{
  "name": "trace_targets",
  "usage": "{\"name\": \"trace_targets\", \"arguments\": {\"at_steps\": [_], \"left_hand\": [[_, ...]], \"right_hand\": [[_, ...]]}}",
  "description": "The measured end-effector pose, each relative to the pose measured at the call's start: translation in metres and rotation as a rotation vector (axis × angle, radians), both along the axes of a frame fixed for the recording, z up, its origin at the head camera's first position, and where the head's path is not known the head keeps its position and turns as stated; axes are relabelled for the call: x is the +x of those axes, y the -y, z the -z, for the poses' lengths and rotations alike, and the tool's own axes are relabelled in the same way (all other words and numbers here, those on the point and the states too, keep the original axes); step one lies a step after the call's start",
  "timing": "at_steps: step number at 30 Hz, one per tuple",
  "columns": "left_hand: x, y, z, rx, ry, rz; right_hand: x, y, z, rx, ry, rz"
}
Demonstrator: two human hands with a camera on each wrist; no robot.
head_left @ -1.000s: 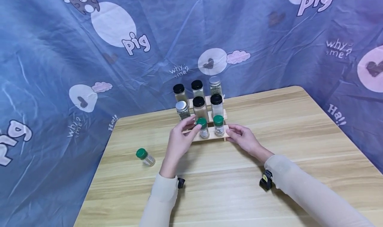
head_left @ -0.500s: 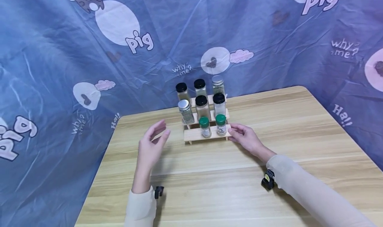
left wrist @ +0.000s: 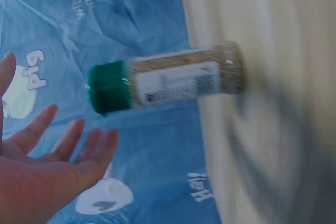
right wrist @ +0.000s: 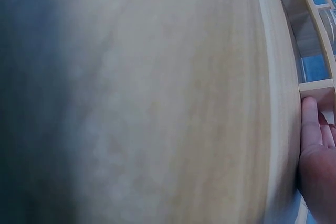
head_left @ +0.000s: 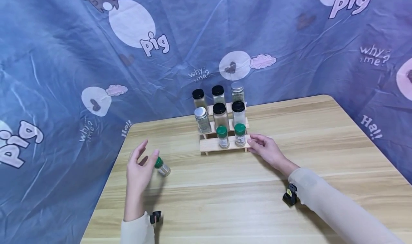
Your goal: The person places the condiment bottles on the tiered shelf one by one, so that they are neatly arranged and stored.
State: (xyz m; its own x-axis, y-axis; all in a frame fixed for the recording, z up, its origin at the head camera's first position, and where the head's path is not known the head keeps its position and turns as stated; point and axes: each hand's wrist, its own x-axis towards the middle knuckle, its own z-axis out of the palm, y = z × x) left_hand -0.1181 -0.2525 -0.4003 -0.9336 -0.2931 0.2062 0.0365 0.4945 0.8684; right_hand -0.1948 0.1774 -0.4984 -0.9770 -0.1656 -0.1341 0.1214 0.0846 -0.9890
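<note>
A green-capped spice jar [head_left: 163,168] with a white label stands on the table at the left. Just beside it is my left hand [head_left: 138,177], fingers and thumb spread apart and not touching the jar. In the left wrist view a gap shows between those fingers and the jar's green cap [left wrist: 109,87]. My right hand [head_left: 268,152] grips the right end of the lowest step of a three-tier wooden spice rack [head_left: 209,144]. Two green-capped jars, one left [head_left: 222,138] and one right [head_left: 240,136], stand on that step, whose left part is bare.
Black-lidded jars [head_left: 220,117] and silver-lidded jars [head_left: 202,120] fill the rack's upper tiers. The light wooden table [head_left: 225,201] backs onto a blue printed cloth [head_left: 180,29]. Black wrist cameras sit at both cuffs.
From the rack's left green-capped jar, my left hand has moved left and toward me, to the jar on the table. My right hand stays at the rack's end.
</note>
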Motion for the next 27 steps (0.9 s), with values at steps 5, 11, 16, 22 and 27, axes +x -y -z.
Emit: {"name": "trace_targets", "arguments": {"at_steps": [5, 11, 16, 22, 27], "left_hand": [[0.003, 0.01, 0.011, 0.024, 0.148, 0.073], [0.0, 0.016, 0.022, -0.007, 0.24, 0.123], [0.002, 0.017, 0.027, -0.071, 0.252, 0.144], [0.002, 0.015, 0.03, -0.08, 0.296, 0.121], [0.0, 0.009, 0.031, -0.088, 0.288, 0.104]], "right_hand": [[0.0, -0.001, -0.001, 0.01, 0.006, 0.001], [0.001, -0.001, 0.0, -0.003, 0.011, 0.005], [0.0, -0.001, 0.0, -0.011, 0.011, 0.003], [0.0, -0.001, -0.001, -0.002, -0.001, -0.005], [0.001, -0.001, -0.002, 0.007, 0.001, -0.006]]}}
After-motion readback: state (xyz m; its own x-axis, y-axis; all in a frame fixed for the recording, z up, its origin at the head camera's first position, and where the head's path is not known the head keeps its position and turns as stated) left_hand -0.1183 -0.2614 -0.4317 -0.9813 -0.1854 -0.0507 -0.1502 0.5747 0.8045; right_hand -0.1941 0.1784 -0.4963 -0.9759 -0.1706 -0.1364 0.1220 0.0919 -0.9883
